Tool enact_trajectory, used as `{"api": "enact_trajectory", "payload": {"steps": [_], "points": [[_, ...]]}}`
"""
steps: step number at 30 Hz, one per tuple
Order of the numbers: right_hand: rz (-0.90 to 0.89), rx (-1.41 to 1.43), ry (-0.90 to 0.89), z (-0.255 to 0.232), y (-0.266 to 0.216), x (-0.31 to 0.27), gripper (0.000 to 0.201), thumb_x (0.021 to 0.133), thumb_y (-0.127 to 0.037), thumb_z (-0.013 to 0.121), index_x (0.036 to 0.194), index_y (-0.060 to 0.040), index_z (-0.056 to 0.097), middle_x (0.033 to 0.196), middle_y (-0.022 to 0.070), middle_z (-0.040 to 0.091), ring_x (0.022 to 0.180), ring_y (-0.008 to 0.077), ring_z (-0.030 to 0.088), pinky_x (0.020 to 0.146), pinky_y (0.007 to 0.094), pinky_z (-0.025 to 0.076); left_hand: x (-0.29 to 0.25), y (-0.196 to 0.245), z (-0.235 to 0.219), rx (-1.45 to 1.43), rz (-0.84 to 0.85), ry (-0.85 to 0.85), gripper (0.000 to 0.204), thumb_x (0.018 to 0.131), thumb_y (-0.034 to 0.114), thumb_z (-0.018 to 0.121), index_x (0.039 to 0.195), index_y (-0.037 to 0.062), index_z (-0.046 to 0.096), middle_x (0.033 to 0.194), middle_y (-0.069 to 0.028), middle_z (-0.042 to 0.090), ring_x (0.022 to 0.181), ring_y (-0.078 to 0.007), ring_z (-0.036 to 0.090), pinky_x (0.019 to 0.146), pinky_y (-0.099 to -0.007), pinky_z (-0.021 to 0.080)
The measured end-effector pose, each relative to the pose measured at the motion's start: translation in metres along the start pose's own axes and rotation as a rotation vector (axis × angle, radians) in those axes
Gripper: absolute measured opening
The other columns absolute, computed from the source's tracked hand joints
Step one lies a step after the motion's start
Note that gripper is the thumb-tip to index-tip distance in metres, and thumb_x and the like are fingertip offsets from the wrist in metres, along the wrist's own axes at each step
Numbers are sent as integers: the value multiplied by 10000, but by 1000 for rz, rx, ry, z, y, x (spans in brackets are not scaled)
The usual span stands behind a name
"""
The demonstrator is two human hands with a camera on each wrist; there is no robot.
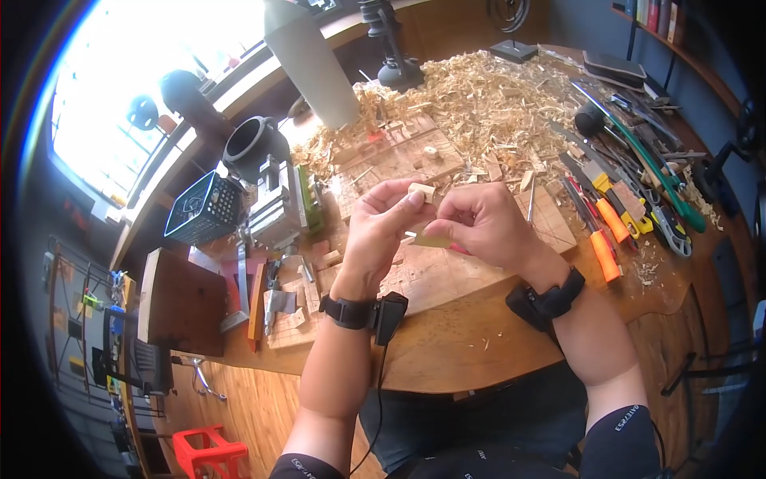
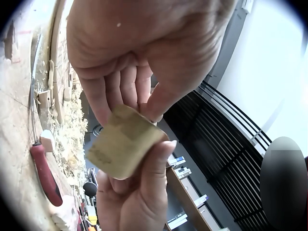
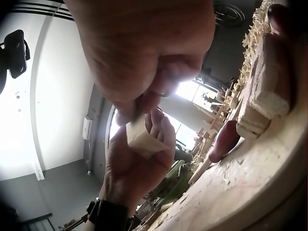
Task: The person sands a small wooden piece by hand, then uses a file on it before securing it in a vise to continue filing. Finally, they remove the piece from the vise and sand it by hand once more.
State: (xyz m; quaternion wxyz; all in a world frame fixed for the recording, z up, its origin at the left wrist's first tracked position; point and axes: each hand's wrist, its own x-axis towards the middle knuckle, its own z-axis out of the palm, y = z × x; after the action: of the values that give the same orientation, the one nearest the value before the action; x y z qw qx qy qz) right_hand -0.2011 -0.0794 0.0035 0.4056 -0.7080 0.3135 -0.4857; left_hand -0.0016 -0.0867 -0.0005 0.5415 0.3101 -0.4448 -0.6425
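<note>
Over the wooden board, both hands are raised close together. My left hand pinches a small pale wooden piece between thumb and fingers. Just to its right, my right hand pinches a small yellowish sheet that looks like sandpaper. The left wrist view shows that sheet as a rough square with faint dark marks near one edge, its corner by the left fingertips. It hides the wooden piece there. A red-handled tool with a thin metal shaft lies on the board below the hands.
Wood shavings heap across the back of the bench. Orange-handled tools, a green-handled tool and other hand tools lie at the right. A metal vise, a plastic basket and a wooden box stand at the left.
</note>
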Motion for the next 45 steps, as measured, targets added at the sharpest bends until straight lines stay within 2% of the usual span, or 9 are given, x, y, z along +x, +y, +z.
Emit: {"api": "enact_trajectory", "payload": {"steps": [5,8,14,17,20,25,32,37,45], "points": [[51,-44,83,-2,-3,1,195,862,-140,830,774,-3,723,605,50,651,538,67,581,494,270,432,-1,-4,-1,38,-8,17,233,951,71,744,1155,-25,686,1027,-104,755,877,-140,715,805,-257,566],[-117,-232,130,-3,1,2,190,880,-144,815,783,-4,729,619,50,658,557,67,589,501,271,438,-3,-2,-2,109,-40,11,231,938,78,760,1131,-30,695,1012,-97,756,876,-131,710,800,-260,560],[35,57,180,-6,15,7,219,902,-170,808,789,-1,728,630,18,655,558,47,561,497,259,424,-3,-4,-4,118,-53,-86,231,934,79,760,1121,-41,699,1027,-115,761,893,-147,718,822,-285,566],[43,220,129,-7,14,7,237,913,-184,807,788,-1,723,632,-2,647,562,30,543,499,242,424,-1,-6,-5,111,-56,-50,245,934,75,757,1136,-48,694,1040,-126,763,904,-154,723,832,-288,569],[93,0,57,-6,9,5,242,936,-193,788,803,-3,722,641,-19,639,585,14,537,503,228,423,-1,-4,-5,84,-32,-30,256,933,70,757,1150,-50,692,1042,-129,763,908,-155,726,839,-292,573],[226,418,-97,-6,22,6,255,991,-229,735,843,-24,705,712,-35,653,620,9,524,532,218,413,-1,-5,-9,157,4,-84,253,937,62,753,1170,-22,701,1052,-100,763,917,-136,716,843,-286,571],[293,500,-91,-9,29,7,295,1011,-276,710,840,-35,700,730,-32,660,655,4,533,559,216,422,-1,-10,-8,251,118,-98,249,939,3,721,1185,-27,703,1071,-78,759,956,-122,702,866,-287,570],[268,276,-68,-7,17,6,363,1029,-352,675,943,-7,746,726,-43,640,649,10,527,555,223,424,-2,-9,-7,299,137,-77,230,951,-32,681,1179,-22,710,1069,-68,753,970,-127,698,884,-293,565],[318,406,-176,-6,21,5,386,1092,-358,552,1130,-6,705,775,-57,612,653,-2,491,568,204,422,-1,-13,-4,284,209,-104,202,972,-26,662,1168,-30,710,1107,-55,729,1013,-117,676,912,-278,546]]}}
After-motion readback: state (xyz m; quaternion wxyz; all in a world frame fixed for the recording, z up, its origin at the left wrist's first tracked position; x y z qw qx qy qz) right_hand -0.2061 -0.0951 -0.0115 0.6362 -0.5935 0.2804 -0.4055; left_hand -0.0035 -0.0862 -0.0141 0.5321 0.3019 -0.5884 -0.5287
